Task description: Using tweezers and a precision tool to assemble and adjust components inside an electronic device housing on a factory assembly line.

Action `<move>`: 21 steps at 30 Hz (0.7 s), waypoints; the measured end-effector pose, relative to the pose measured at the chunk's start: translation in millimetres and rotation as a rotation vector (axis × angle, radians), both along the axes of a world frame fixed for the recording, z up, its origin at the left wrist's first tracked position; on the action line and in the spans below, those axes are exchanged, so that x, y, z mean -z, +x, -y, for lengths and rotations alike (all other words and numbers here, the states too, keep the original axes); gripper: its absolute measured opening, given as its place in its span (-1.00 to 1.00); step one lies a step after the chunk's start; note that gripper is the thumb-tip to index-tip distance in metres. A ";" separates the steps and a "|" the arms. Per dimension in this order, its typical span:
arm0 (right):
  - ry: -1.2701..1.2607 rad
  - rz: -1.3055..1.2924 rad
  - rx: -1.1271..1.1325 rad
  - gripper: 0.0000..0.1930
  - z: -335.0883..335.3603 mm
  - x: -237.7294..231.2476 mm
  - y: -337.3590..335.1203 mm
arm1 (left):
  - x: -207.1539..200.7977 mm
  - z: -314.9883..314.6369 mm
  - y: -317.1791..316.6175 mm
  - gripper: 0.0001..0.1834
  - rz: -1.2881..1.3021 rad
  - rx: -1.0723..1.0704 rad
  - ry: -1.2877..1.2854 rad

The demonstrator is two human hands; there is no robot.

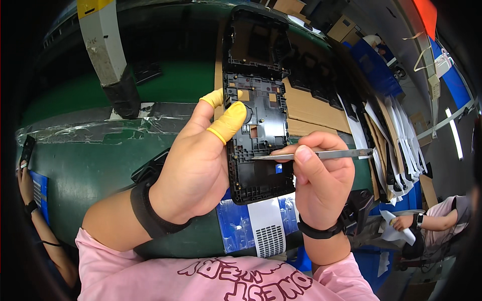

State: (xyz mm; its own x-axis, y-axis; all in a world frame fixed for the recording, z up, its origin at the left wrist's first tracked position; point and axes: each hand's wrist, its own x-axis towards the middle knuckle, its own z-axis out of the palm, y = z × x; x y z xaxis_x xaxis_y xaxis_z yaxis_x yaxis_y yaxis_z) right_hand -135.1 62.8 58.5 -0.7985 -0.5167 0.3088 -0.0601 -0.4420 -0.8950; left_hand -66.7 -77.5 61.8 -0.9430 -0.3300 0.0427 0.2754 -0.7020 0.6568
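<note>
My left hand (196, 160) grips a black plastic phone frame (258, 135) by its left edge. Yellow finger cots cover the thumb and forefinger, and the thumb presses on the frame's inner face. My right hand (319, 175) pinches metal tweezers (321, 154), whose tip points left and touches the middle of the frame. Both wrists wear black bands. The frame stands upright above the green conveyor belt (90, 160).
More black frames (321, 85) lie on cardboard sheets (316, 110) at the right. White and black flat parts (396, 145) are stacked further right. Another person's hand (25, 180) is at the left edge, a second person's arm (427, 220) at the lower right.
</note>
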 end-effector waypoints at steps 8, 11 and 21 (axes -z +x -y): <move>0.005 -0.019 0.003 -0.84 -0.7 0.3 -2.6 | 2.7 2.1 1.1 -0.33 0.005 0.050 -0.145; 0.103 -0.036 0.052 -0.85 -2.3 -2.0 -4.8 | 3.1 6.4 0.1 -0.16 -0.064 -0.014 -0.219; 0.201 0.228 0.030 -0.89 9.1 99.0 -69.4 | -10.2 62.2 -16.6 -0.58 -0.161 -0.223 -0.247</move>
State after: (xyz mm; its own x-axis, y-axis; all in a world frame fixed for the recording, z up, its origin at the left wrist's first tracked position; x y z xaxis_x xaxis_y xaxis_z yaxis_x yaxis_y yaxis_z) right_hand -204.4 53.8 -40.5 -0.8514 -0.5243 0.0136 0.1422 -0.2558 -0.9562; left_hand -83.3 -139.7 71.9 -0.8239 -0.4877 0.2887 0.5172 -0.4385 0.7350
